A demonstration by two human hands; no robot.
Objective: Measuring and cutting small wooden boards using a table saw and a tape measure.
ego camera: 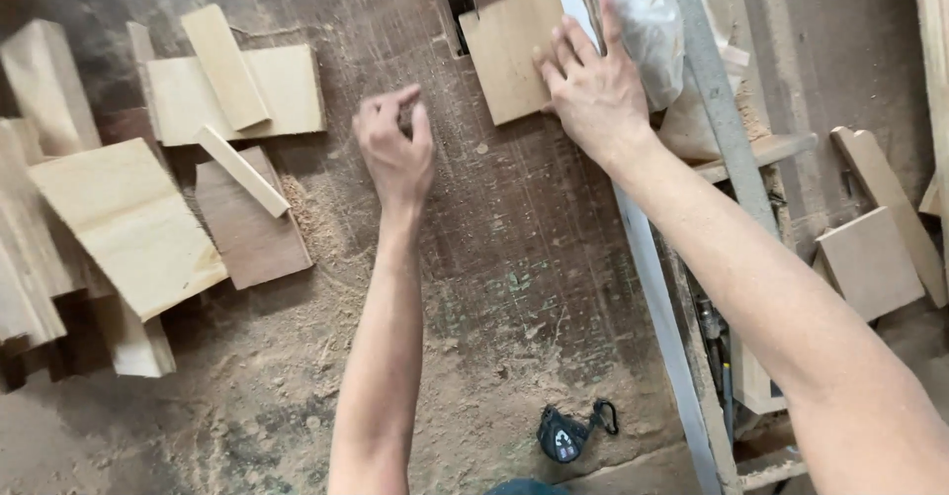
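At the left edge of the worn, sawdust-strewn table (pixel 514 258), a pile of pale wood offcuts (pixel 129 218) crowds the surface, with a darker brown piece (pixel 252 228) and a thin strip (pixel 242 171) lying across it. Right of the pile, bare table opens up, running down toward a small dark tape measure (pixel 565 438) near the bottom edge. Above this open stretch the left hand (pixel 395 154) hovers, fingers curled loosely inward and grasping nothing. Further right, the right hand (pixel 593 90) lies flat with fingers spread, pressing on the right edge of 1 small wood panel (pixel 504 55). The panel is square, light tan and smooth, resting on the table near the top, just beside a grey metal rail (pixel 662 307) along the table's right edge.
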